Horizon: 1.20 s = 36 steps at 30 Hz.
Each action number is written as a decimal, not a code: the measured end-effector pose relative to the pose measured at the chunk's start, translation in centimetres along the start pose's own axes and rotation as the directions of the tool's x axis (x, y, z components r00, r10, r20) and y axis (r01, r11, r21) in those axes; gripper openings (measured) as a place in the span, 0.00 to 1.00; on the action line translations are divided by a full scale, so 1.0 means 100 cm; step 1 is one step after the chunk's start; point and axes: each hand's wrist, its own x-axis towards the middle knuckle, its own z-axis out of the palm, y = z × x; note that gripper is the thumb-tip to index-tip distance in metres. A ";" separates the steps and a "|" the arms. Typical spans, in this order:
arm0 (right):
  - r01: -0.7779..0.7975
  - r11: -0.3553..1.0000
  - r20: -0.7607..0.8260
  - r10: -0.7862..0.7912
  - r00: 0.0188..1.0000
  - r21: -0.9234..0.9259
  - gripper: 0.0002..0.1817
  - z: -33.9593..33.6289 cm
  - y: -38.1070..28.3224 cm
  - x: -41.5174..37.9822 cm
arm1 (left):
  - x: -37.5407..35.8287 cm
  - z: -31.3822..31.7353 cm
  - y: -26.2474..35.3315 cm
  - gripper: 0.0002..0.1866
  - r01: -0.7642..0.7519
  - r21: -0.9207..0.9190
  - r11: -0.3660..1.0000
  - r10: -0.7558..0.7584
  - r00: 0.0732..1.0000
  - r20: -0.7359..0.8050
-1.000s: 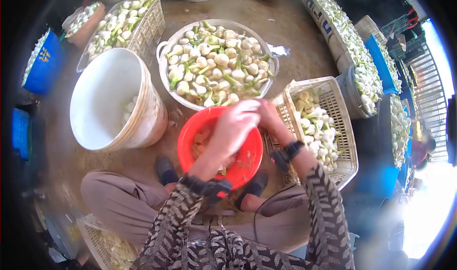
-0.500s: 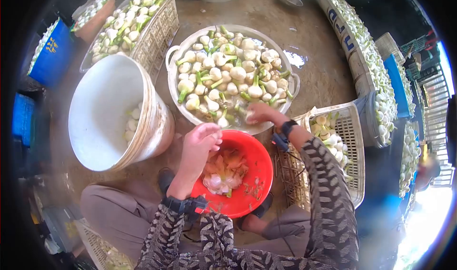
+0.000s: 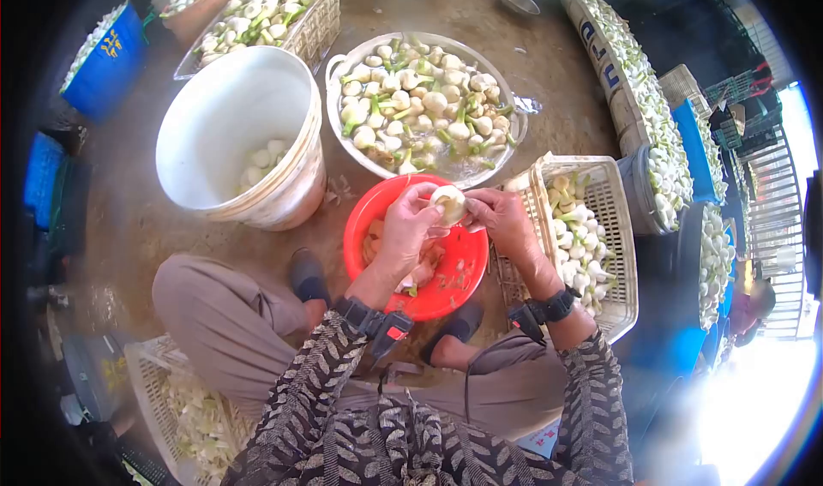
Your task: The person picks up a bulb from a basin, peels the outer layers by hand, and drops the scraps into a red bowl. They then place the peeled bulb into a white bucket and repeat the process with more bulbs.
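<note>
A pale garlic bulb [image 3: 448, 202] is held between both hands above the red basin [image 3: 463, 293]. My left hand [image 3: 409, 229] is closed round its left side with thumb and fingers. From the right, the fingertips of my right hand [image 3: 507, 222] pinch at the bulb's edge. Inside the red basin lie peeled skins [image 3: 426, 267], partly hidden by my left hand and wrist. Just beyond it, a wide metal bowl [image 3: 335, 109] holds many garlic bulbs [image 3: 435, 102] with short green stems, sitting in water.
A white bucket [image 3: 219, 109] with a few bulbs leans at the left. A cream crate [image 3: 624, 229] of bulbs stands at the right, another crate [image 3: 321, 23] behind the bucket. At lower left is a crate of peelings [image 3: 201, 409]. Long bulb-filled containers [image 3: 613, 66] line the right side.
My right hand has come back from the metal bowl to meet my left hand over the red basin. A garlic bulb is now between them. The camera view has shifted.
</note>
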 end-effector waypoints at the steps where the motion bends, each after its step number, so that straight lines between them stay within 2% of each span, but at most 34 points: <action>1: 0.003 1.000 0.004 -0.003 1.000 0.006 0.11 0.004 -0.004 -0.007 | -0.009 -0.001 0.002 0.15 -0.013 -0.003 1.000 0.013 1.000 -0.009; 5: 0.027 0.996 -0.030 -0.030 0.999 -0.085 0.10 0.015 -0.018 -0.026 | -0.027 0.002 0.005 0.16 -0.050 0.021 0.999 0.050 0.999 -0.003; 8: 0.079 0.986 -0.013 -0.081 0.997 -0.146 0.10 0.017 -0.021 -0.033 | -0.036 0.005 0.008 0.17 -0.115 0.124 0.986 0.121 0.992 -0.038; 11: 0.279 0.865 0.047 -0.287 0.957 -0.417 0.09 0.019 -0.012 -0.038 | -0.043 0.001 0.002 0.19 -0.139 0.203 0.969 0.152 0.987 -0.047; 12: 0.270 0.869 0.040 -0.279 0.959 -0.413 0.09 0.022 -0.011 -0.041 | -0.047 -0.001 0.001 0.19 -0.128 0.268 0.955 0.143 0.989 -0.037; 14: 0.292 0.744 -0.020 -0.379 0.925 -0.601 0.09 0.029 -0.010 -0.045 | -0.051 -0.004 -0.002 0.19 -0.110 0.337 0.935 0.127 0.992 -0.029; 15: 0.287 0.751 -0.023 -0.373 0.928 -0.595 0.09 0.031 -0.009 -0.048 | -0.053 -0.005 -0.004 0.20 -0.127 0.389 0.913 0.156 0.987 -0.044; 17: 0.166 0.828 -0.070 -0.239 0.968 -0.535 0.09 0.033 -0.005 -0.049 | -0.056 -0.010 -0.007 0.21 -0.137 0.443 0.886 0.182 0.981 -0.060; 19: 0.133 0.838 -0.119 -0.229 0.966 -0.529 0.10 0.034 0.002 -0.050 | -0.061 -0.015 -0.002 0.22 -0.062 0.125 0.990 0.058 0.998 0.036; 20: 0.104 0.842 -0.170 -0.225 0.959 -0.529 0.11 0.033 0.005 -0.049 | -0.064 -0.019 0.003 0.22 -0.057 0.130 0.990 0.052 0.998 0.038; 21: 0.101 0.845 -0.176 -0.224 0.959 -0.525 0.11 0.029 0.017 -0.045 | -0.069 -0.022 0.010 0.23 0.020 -0.027 0.999 -0.018 0.996 0.091; 22: 0.033 0.754 -0.157 -0.180 0.971 -0.656 0.12 0.024 0.039 -0.039 | -0.072 -0.025 0.014 0.23 0.104 -0.178 0.979 -0.078 0.986 0.149; 23: -0.023 0.640 -0.141 -0.133 0.981 -0.768 0.12 0.020 0.060 -0.035 | -0.072 -0.028 0.015 0.23 0.103 -0.171 0.980 -0.079 0.987 0.142; 24: 0.060 0.592 0.028 -0.064 0.998 -0.804 0.10 0.017 0.062 -0.034 | -0.071 -0.032 0.018 0.22 0.110 -0.278 0.954 -0.051 0.977 0.209; 25: 0.074 0.601 0.042 -0.066 0.997 -0.796 0.10 0.022 0.065 -0.034 | -0.073 -0.039 0.019 0.22 0.122 -0.382 0.916 -0.018 0.964 0.265; 26: 0.170 0.666 0.000 -0.246 0.969 -0.726 0.10 0.025 0.070 -0.037 | -0.071 -0.045 0.015 0.25 0.102 -0.420 0.902 0.038 0.949 0.313; 27: 0.270 0.707 -0.067 -0.409 0.910 -0.654 0.10 0.027 0.059 -0.043 | -0.070 -0.046 0.014 0.25 0.098 -0.416 0.904 0.035 0.953 0.301; 28: 0.267 0.781 -0.065 -0.364 0.929 -0.564 0.11 0.030 0.027 -0.050 | -0.069 -0.047 0.013 0.24 0.130 -0.373 0.919 -0.039 0.969 0.243; 29: 0.262 0.787 -0.068 -0.358 0.931 -0.559 0.11 0.034 0.009 -0.054 | -0.068 -0.046 0.011 0.24 0.170 -0.332 0.928 -0.113 0.976 0.186; 31: 0.321 0.894 0.069 -0.316 0.946 -0.313 0.11 0.041 -0.008 -0.059 | -0.070 -0.034 0.007 0.23 0.167 -0.257 0.952 -0.130 0.980 0.153; 32: 0.400 0.864 0.060 -0.401 0.914 -0.305 0.08 0.046 -0.006 -0.060 | -0.070 -0.028 0.006 0.23 0.179 -0.237 0.955 -0.148 0.978 0.144; 33: 0.394 0.866 0.051 -0.398 0.916 -0.308 0.08 0.044 -0.005 -0.060 | -0.069 -0.023 0.006 0.22 0.188 -0.216 0.958 -0.162 0.978 0.134; 35: 0.425 0.778 0.097 -0.432 0.897 -0.463 0.04 0.044 0.000 -0.059 | -0.065 -0.024 -0.001 0.22 0.200 -0.201 0.959 -0.169 0.972 0.161; 36: 0.442 0.712 0.096 -0.471 0.877 -0.546 0.04 0.044 0.003 -0.059 | -0.063 -0.024 -0.001 0.22 0.200 -0.189 0.962 -0.165 0.969 0.185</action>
